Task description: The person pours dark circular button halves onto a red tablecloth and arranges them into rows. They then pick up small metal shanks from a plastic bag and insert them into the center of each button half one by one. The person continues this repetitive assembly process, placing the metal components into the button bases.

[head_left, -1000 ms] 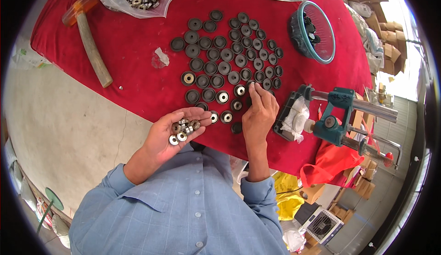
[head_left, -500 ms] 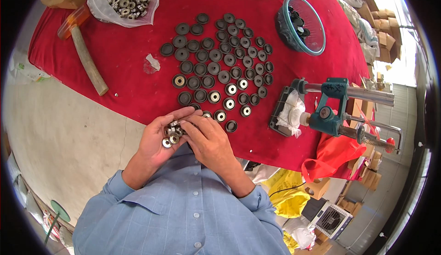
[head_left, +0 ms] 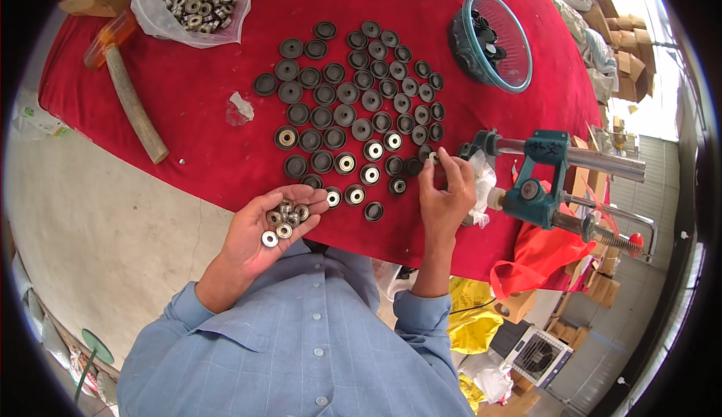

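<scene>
My left hand [head_left: 244,236] is palm up near the front edge of the red-covered table, cupping several small metal bearings [head_left: 283,230]. Stretched out to the right, my right hand [head_left: 445,205] pinches one bearing [head_left: 432,158] between thumb and fingers. It hovers at the right edge of a spread of round black caps [head_left: 346,114], close to the nearest ones; whether the bearing touches a cap cannot be made out. Several caps in the near rows have a shiny bearing [head_left: 344,163] seated in their middle, as does one cap [head_left: 286,137] at the left.
A teal hand press [head_left: 530,190] stands right of my right hand, with white plastic [head_left: 481,191] at its base. A blue-rimmed basket [head_left: 520,63] holds black parts. Far left are a clear bag [head_left: 143,11] of bearings and a wooden-handled hammer [head_left: 134,105].
My right hand has left my left palm and moved right to the caps' edge, now with a bearing in its fingertips. My left hand stays low, its palm more open to view.
</scene>
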